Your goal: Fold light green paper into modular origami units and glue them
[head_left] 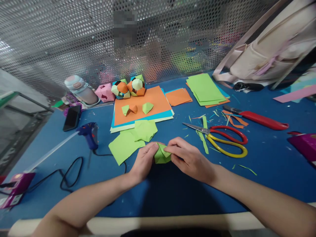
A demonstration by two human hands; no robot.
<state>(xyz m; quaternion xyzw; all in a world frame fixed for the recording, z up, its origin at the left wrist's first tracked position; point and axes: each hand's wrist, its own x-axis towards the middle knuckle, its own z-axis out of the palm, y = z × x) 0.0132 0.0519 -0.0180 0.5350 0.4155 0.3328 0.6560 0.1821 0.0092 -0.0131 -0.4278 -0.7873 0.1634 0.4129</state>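
Observation:
Near the front of the blue table, a folded piece of green paper (162,156) is held between both hands. My left hand (144,162) grips its left side, thumb on top. The fingers of my right hand (189,158) pinch a flap at its upper right. Just beyond my left hand lie loose green sheets (124,146), one of them creased. Farther back, small folded green and orange pieces (147,107) rest on a stack of orange, blue and pale sheets (153,98).
Red-and-yellow scissors (225,152) lie right of my hands among paper scraps, with a red-handled tool (265,120) behind. A blue glue gun (91,136) with its cord, a phone (72,118) and a bottle (82,90) stand left. Folded paper balls (120,89) sit by the mesh panel.

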